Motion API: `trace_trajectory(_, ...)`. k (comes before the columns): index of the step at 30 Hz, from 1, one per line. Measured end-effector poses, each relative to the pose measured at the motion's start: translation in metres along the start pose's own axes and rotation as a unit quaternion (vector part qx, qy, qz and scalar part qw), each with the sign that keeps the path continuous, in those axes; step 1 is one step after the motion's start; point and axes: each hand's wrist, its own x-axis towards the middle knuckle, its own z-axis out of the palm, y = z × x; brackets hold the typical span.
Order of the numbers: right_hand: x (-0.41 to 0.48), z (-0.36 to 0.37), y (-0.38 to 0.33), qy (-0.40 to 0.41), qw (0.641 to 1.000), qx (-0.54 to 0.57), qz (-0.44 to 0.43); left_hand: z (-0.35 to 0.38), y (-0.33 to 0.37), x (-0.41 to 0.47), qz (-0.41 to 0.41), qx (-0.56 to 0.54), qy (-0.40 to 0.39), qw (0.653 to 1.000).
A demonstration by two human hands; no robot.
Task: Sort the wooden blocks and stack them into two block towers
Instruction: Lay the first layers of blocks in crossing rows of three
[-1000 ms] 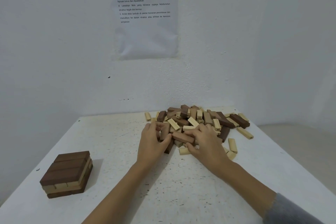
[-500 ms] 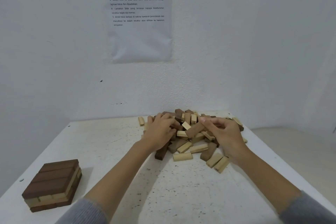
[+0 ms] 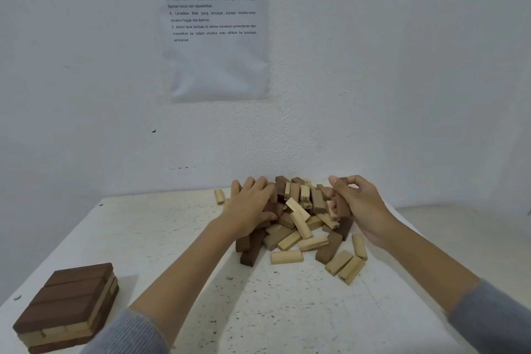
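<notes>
Wooden blocks [image 3: 298, 224], some pale and some dark brown, lie in a loose pile at the far middle of the white speckled table [image 3: 178, 238], close to the wall [image 3: 86, 95]. The left hand [image 3: 253, 207] lies palm down on the pile's left side, with its fingers bent over the dark pieces and its thumb tucked against one. Whether it actually has hold of anything cannot be told. The right hand [image 3: 362, 204] is at the pile's right side, its fingers curled round a dark brown block [image 3: 342, 207] held roughly upright. A low started tower [image 3: 69, 302], with a dark layer over a pale layer and another dark one, sits at the near left corner, well apart from the pile. A printed sheet [image 3: 218, 37] hangs on the wall above.
</notes>
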Motion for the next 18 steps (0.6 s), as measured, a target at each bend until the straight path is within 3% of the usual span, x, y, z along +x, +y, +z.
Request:
trace_trajectory(2, 0.01, 0.0, -0.004, -0.007, 1.0, -0.024, 0.006, 0.0, -0.005, -0.003, 0.012, -0.051, 0.042, 0.998)
trace_trajectory(4, 0.02, -0.001, -0.009, -0.021, 0.998, -0.055, 0.002, -0.001, -0.008, -0.005, -0.001, -0.199, 0.078, 0.977)
trace_trajectory(8, 0.045, -0.003, -0.014, -0.044, 0.99, -0.136, -0.013, -0.008, -0.006, 0.001, -0.069, -0.495, 0.116, 0.858)
trace_trajectory(11, 0.07, 0.002, -0.011, -0.026, 0.981, -0.192, -0.026, -0.012, 0.0, 0.011, -0.115, -0.552, 0.132, 0.815)
trace_trajectory(18, 0.12, 0.02, 0.003, -0.071, 0.942, -0.329, 0.005, 0.002, 0.003, 0.037, -0.159, -0.567, 0.158, 0.792)
